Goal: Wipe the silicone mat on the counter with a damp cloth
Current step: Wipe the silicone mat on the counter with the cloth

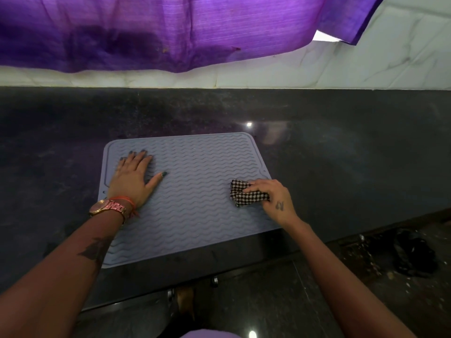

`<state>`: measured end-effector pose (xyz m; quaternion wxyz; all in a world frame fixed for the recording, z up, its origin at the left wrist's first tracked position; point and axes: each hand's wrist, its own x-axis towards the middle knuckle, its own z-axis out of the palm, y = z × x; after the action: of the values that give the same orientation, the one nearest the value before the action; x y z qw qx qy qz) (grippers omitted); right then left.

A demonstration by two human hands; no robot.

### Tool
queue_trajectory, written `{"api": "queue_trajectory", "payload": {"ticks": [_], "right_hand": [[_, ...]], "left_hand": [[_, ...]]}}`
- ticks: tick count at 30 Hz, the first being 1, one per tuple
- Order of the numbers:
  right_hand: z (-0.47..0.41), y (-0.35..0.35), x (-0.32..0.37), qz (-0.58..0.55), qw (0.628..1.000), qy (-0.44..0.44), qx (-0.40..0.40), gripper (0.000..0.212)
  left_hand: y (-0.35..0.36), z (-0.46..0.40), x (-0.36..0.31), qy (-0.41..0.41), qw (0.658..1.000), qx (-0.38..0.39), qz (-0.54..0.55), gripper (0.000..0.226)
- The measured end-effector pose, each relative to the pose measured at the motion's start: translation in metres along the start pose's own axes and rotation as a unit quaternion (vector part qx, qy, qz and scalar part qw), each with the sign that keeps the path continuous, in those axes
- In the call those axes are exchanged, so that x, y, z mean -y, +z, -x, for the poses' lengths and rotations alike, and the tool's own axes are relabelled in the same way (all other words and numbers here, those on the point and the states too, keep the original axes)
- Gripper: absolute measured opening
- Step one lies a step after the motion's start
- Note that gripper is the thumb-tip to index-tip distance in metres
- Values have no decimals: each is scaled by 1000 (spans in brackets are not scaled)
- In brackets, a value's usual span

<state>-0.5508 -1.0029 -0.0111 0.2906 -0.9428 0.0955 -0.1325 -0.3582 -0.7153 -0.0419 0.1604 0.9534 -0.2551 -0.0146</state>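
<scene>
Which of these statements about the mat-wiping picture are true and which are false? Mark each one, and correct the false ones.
1. The left hand lies flat on the silicone mat. True.
2. The right hand has the checked cloth in its grip. True.
3. The cloth is at the mat's left edge. False: it is near the right edge.
4. The mat's surface is smooth and plain. False: it has wavy ridges.
5. A watch is worn on the left wrist. True.
6. The mat lies on a white counter. False: the counter is dark; the white tiles are on the wall behind it.
</scene>
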Motion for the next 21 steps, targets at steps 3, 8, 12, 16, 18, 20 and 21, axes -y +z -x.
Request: {"api": "queue_trajectory", "payload": {"ticks": [3,8,12,16,18,20,21], "right_hand": [[9,-2,1,-8,1000,7,-17,50],[22,-4,5,-19,1000,13,-10,52],[36,-6,6,-9,1000,1,-18,57],[47,-4,6,-4,1000,14,-10,56],[51,-3,7,-6,1000,3,-21,57],[57,0,9,-7,1000,-7,-23,56],[59,0,9,-8,1000,-5,-25,56]], "left_hand": [[1,0,-1,-4,1000,2,-13,68],[0,0,-7,-22,999,20,-18,65],[2,3,-12,-45,999,13,-17,65],[1,10,-11,-59,998,-8,33,64],[2,15,-10,-56,998,-10,28,63],[4,20,-10,-47,999,-1,-7,66],[5,23,-11,-45,999,4,-21,67]]}}
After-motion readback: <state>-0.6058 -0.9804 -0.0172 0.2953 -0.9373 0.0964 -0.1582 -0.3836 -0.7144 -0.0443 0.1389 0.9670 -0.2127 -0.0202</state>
